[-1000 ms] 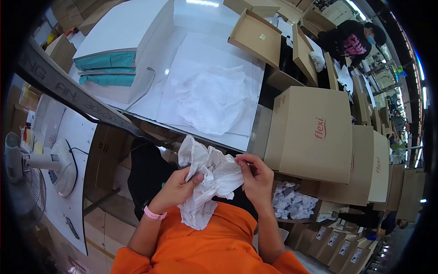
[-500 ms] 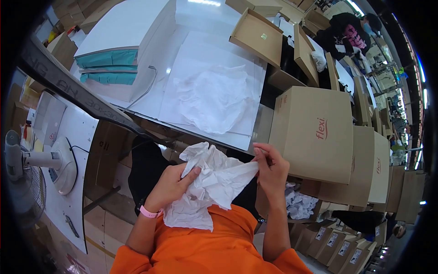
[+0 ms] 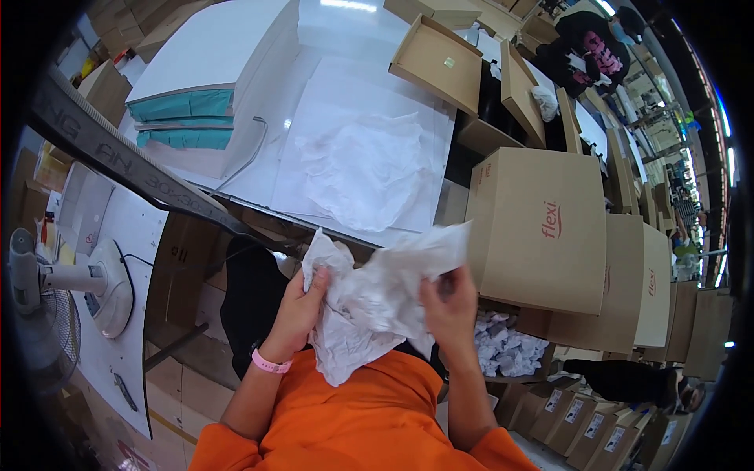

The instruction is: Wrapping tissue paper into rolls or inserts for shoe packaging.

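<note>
A crumpled sheet of white tissue paper (image 3: 357,302) hangs between my hands, in front of my orange top. My left hand (image 3: 297,314) grips its left side, thumb pressed on top. My right hand (image 3: 450,310), slightly blurred, is closed on the right part, where a corner of the paper flares upward. Beyond the hands, on the white table (image 3: 330,47), lies a wrinkled pile of tissue paper (image 3: 365,169) on flat white sheets (image 3: 287,188).
Brown cardboard boxes (image 3: 542,228) stand close on my right, above a heap of crumpled paper (image 3: 506,345). A black-lettered bar (image 3: 149,173) crosses on the left, near a white fan (image 3: 110,286). A co-worker (image 3: 585,51) is at the far right.
The tissue paper has been pulled further open, and its right corner has swung up. My right hand has moved left and down, nearer the paper's middle; my left hand has shifted slightly.
</note>
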